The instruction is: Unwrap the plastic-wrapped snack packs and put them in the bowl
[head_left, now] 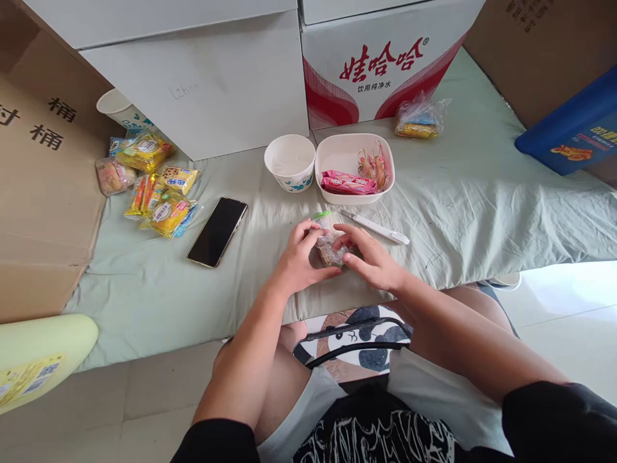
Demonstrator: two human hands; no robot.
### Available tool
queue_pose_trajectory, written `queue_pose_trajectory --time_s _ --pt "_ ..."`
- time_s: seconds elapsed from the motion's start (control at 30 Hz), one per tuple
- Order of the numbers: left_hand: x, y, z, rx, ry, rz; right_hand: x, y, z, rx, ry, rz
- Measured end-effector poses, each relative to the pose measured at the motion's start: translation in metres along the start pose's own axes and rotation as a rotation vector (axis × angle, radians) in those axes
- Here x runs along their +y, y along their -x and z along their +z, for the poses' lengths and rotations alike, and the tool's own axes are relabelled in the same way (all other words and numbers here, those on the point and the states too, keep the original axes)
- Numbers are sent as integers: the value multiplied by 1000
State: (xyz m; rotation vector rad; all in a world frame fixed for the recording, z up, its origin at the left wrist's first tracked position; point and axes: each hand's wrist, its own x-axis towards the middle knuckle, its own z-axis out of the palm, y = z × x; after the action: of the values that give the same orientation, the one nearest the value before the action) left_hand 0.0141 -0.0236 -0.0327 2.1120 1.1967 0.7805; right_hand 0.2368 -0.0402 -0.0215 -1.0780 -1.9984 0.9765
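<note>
Centre of the frame, on the pale green cloth (472,199): my left hand (297,260) and right hand (373,260) both pinch a small snack packet (328,243), clear crinkled film with a green end, something brown inside. Fingers curl over its sides; thumbs press the near edge.

Just beyond the packet, a slim white pen-shaped tool (376,227) lies slantwise, close to my right fingertips but apart from them. Behind it, a white rounded-square dish (354,168) holds a pink wrapper and a few small wrapped sticks. Touching its left side, a white paper cup (290,162), round.

Left of centre, a black phone (217,231), glossy and flat, face up. Upper left, a heap of yellow snack packs (154,186), shiny film, with a second paper cup (118,108) behind them. Top of the frame: white cartons, one red-printed carton (380,64), with another clear snack bag (418,119) at its foot. Brown cardboard (43,193) walls the left edge.
</note>
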Motion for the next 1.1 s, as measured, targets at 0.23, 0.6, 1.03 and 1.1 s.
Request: queue_pose_trajectory --time_s 0.23,0.6,1.03,1.1 --pt "-4 -5 8 93 12 -17 -4 -4 -4 72 -34 48" --pt "-9 -12 13 169 137 80 15 -12 0 126 185 -61" --pt "1 -3 -2 91 -58 -129 9 -11 13 125 195 -203" --pt "1 -2 -4 140 -5 -160 5 -10 13 124 196 -220"
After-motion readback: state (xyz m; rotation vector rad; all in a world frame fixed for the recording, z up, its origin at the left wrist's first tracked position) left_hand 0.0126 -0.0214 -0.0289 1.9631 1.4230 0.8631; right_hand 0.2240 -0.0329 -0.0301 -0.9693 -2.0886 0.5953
